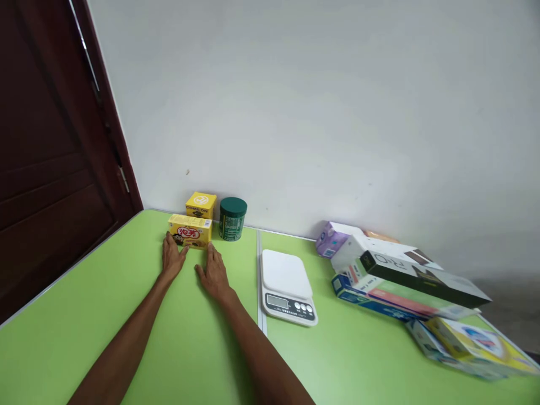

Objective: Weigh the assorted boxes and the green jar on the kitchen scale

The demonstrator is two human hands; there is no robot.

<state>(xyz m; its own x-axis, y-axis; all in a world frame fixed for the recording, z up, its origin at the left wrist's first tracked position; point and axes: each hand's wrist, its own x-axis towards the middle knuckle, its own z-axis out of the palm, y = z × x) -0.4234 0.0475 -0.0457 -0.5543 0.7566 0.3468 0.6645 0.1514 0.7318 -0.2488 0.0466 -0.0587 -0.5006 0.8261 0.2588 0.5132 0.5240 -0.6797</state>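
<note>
A yellow cream puff box point(190, 232) with red Chinese lettering stands upright on the green table. My left hand point(171, 259) grips its left end, the thumb reaching across the lower front. At the right end, my right hand point(215, 273) presses its fingertips to the lower corner, with the thumb held apart. Between them the two hands hold the box, which rests on the tabletop. Close behind it is a yellow cube-shaped box point(201, 205) marked "COME ON", its lower part hidden. A green lidded canister point(232, 219) stands just to the right.
A white kitchen scale point(287, 287) lies right of the table seam point(259, 281). Farther right, several cartons are piled, among them a purple pack point(331, 241), a long black-and-white box point(422, 278) and a yellow-and-white box point(485, 343). Behind the table is a white wall point(304, 112); a dark door point(50, 157) stands left.
</note>
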